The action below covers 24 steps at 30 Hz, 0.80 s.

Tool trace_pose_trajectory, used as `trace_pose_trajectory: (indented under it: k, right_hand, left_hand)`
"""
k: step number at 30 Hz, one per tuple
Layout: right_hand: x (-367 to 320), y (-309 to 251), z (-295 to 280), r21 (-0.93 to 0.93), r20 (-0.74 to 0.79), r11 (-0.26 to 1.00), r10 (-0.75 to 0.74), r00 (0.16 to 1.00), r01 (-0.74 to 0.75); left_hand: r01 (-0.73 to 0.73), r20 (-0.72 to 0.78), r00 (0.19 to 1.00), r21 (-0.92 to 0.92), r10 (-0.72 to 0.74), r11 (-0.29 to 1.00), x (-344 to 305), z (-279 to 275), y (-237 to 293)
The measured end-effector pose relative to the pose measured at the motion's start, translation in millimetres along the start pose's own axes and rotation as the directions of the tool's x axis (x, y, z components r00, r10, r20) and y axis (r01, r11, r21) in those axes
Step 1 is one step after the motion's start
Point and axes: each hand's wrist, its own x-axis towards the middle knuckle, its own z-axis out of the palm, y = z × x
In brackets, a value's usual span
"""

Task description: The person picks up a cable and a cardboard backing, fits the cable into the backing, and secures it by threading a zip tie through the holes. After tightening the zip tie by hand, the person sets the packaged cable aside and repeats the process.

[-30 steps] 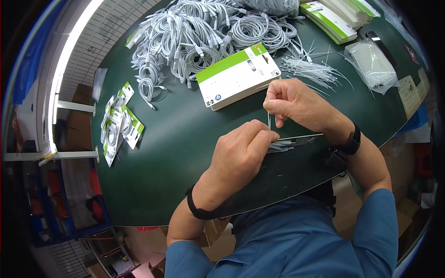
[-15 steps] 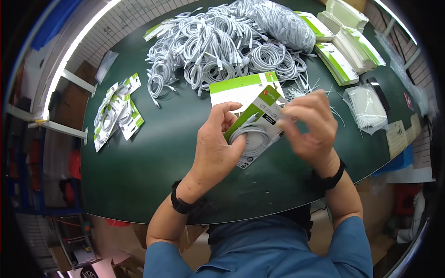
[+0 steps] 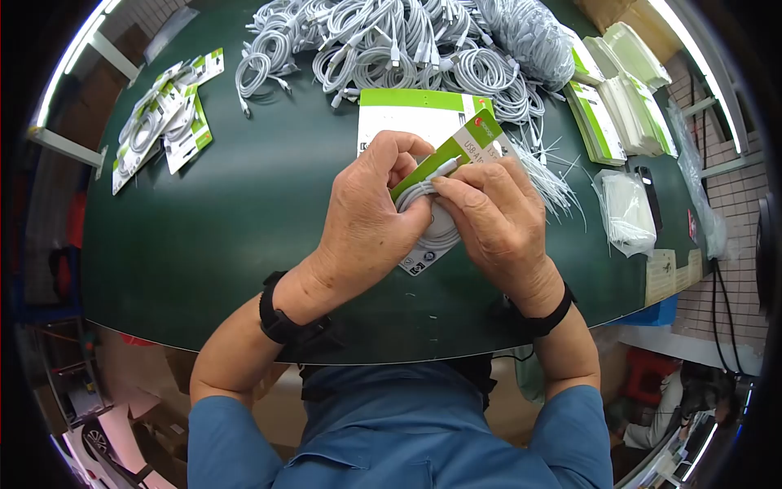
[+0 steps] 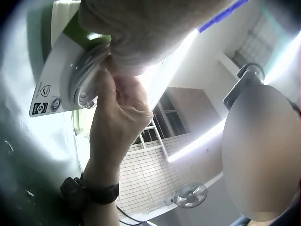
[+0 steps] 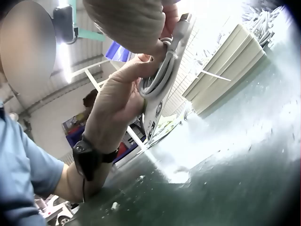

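Note:
A green-and-white packaging card (image 3: 479, 135) printed "USB-A" is held tilted above the table, with a coiled light-grey USB cable (image 3: 441, 235) against its face. My left hand (image 3: 358, 200) grips the card and coil from the left side, thumb across the coil. From the right, my right hand (image 3: 498, 213) pinches at the top of the coil, right below the white connector (image 3: 445, 168). In the right wrist view the cable's metal plug (image 5: 184, 18) sticks up past the fingers. The left wrist view shows the card's lower corner (image 4: 47, 96) with printed logos.
A stack of cards (image 3: 383, 110) lies just behind the hands. Beyond it is a heap of coiled cables (image 3: 375, 37), with loose cable ties (image 3: 554, 179) to its right. Carded cables (image 3: 167, 122) lie at left; card stacks (image 3: 599, 122) and a plastic bag (image 3: 626, 213) stand at right.
The card has turned from edge-on to face up and risen from near the table's edge. My right hand went from pulling a thin strip to pinching at the coil.

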Motion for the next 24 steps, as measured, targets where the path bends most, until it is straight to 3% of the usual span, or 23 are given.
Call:
trace_pose_trajectory:
  k: [5, 9, 11, 18, 24]
  right_hand:
    - [0, -4, 9, 0.003, 0.001, 0.998, -0.065, 0.998, 0.065]
    - [2, -5, 13, 0.033, -0.041, 0.996, -0.087, 0.995, 0.088]
    - [4, 0, 9, 0.042, -0.054, 0.997, -0.064, 0.997, 0.066]
    - [7, -1, 5, -0.021, -0.153, 0.99, 0.131, 0.98, -0.136]
    - [4, -1, 0, -0.039, -0.171, 0.982, 0.174, 0.97, -0.183]
  left_hand:
    - [-0.097, -0.031, 0.994, 0.108, 0.101, 0.989, -2, 3, -2]
    - [-0.05, -0.033, 0.998, 0.033, 0.051, 0.998, -3, 3, -1]
    - [-0.12, -0.051, 0.991, 0.022, 0.121, 0.993, 0, 1, -5]
    - [-0.029, -0.145, 0.989, 0.085, 0.041, 0.996, 13, -12, 10]
    - [-0.069, -0.099, 0.992, 0.088, 0.078, 0.994, 16, -5, 13]
